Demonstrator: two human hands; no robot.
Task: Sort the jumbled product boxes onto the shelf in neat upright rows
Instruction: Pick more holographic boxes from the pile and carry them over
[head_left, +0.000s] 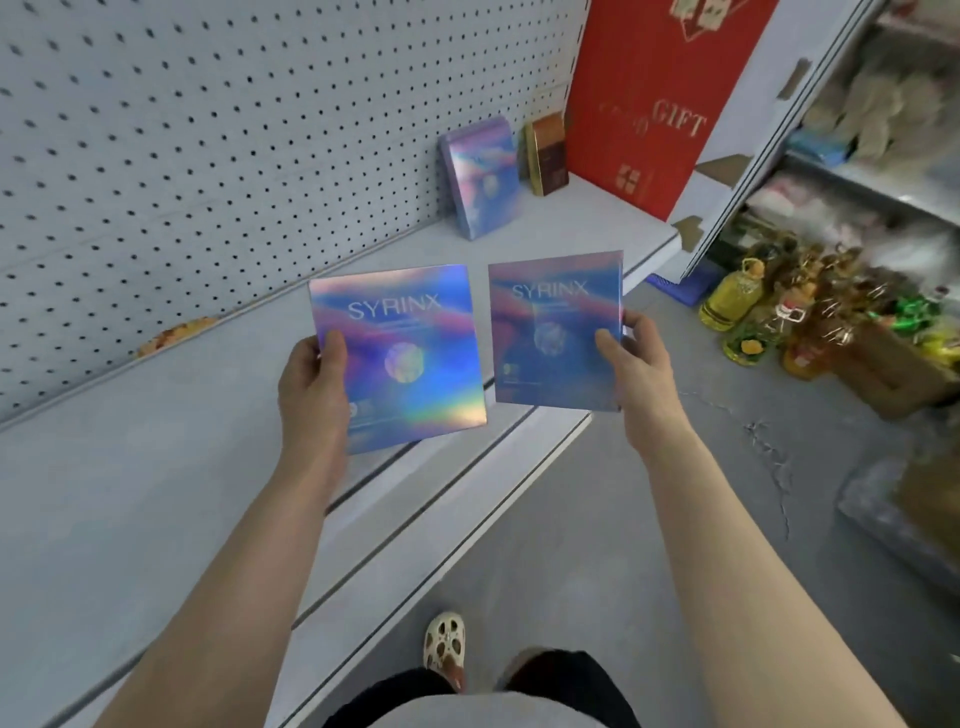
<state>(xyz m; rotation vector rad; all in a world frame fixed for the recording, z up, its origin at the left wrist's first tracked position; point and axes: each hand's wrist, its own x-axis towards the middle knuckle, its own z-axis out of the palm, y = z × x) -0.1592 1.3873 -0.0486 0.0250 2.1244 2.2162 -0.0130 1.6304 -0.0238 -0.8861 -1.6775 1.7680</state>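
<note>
Two holographic boxes marked SYRINX are in my grasp, one per hand, both held face-up above the near edge of the grey shelf (156, 467). My left hand (311, 384) grips the left box (400, 358) by its left side, thumb on the front and fingers behind. My right hand (636, 374) pinches the right box (553, 332) along its right side in the same way. Far along the shelf, one matching box (483, 179) already stands upright against the pegboard (208, 130), with a small brown box (545, 153) and a tall red gift box (654, 104) just to its right.

These boxes look thin, flat and light, and stiff enough to hold by one edge. Their glossy foil probably makes them slippery, so I judge a firm side pinch best. They may tip once stood up, so each should lean on its neighbour.
</note>
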